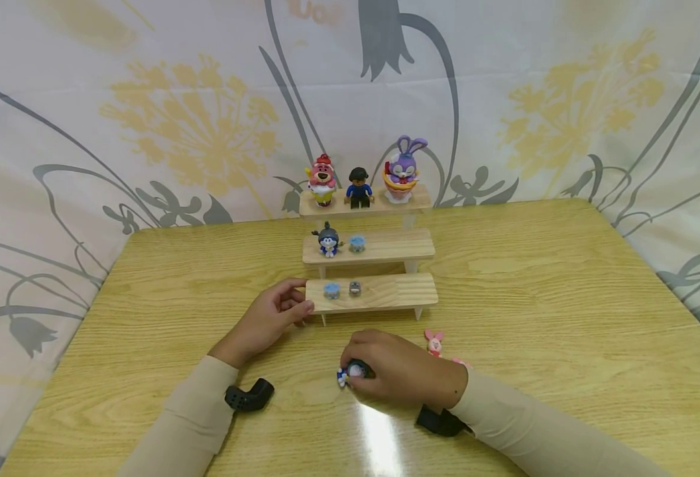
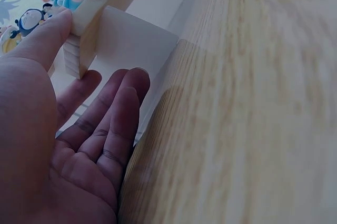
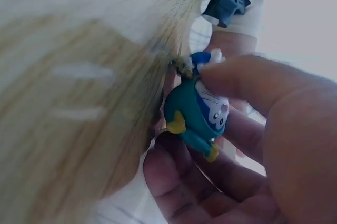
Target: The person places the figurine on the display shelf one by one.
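A wooden three-step display stand (image 1: 398,289) stands on the table. My left hand (image 1: 272,317) pinches the left end of its lowest step, thumb on top and a finger beneath, as the left wrist view shows; the other fingers are loosely bent below. In front of the stand, my right hand (image 1: 388,368) holds a small cartoon figurine (image 3: 192,111) with a teal hood, yellow horn-like bits, a white face and a blue body. The figurine lies tipped over, low over the tabletop, its hood between thumb and fingers. Part of it is hidden by the hand in the head view.
Toy figures, among them a purple rabbit (image 1: 404,170) and a black-capped figure (image 1: 358,188), stand on the top step. A dark-hooded figure (image 1: 328,241) occupies the middle one. Small pieces (image 1: 331,289) sit on the lowest. A pink figure (image 1: 435,343) lies beyond my right wrist.
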Demonstrator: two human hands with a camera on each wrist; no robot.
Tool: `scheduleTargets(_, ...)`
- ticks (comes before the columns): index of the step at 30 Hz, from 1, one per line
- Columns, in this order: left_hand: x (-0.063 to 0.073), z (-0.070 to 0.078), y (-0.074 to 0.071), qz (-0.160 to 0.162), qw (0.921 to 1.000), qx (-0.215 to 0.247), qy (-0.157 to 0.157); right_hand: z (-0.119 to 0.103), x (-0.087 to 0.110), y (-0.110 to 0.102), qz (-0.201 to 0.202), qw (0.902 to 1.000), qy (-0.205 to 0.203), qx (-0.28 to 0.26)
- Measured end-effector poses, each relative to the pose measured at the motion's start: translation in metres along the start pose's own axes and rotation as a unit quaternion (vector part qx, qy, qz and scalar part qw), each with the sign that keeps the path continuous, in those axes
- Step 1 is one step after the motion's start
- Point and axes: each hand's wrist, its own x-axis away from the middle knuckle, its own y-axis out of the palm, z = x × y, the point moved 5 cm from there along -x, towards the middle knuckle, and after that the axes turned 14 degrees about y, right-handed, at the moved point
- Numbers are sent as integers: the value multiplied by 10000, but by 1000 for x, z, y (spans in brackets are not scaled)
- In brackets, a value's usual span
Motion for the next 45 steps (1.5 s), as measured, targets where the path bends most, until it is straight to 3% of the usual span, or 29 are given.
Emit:
scheduleTargets(14,-1,0,0,-18,10000,-60,21,3,0,-2,-182,9994,234,-149)
scheduleTargets(19,-1,0,0,-12,10000,-68,23,2,1,-4,-154,9997,107,-164)
scheduleTargets(28,0,0,-1,18,10000,-43,61,-6,3,-13,242,9983,-350,-407)
scheduleTargets(35,0,-2,0,23,10000,-38,-16,-3,3,-19,277,9946,82,-999)
scheduleTargets(42,-1,-1,0,17,10000,-23,-3,-5,5,-33,912,9913,-235,-923)
scheduleTargets(45,-1,-1,0,1,10000,-13,-32,-4,6,-38,1068,9900,-185,-901)
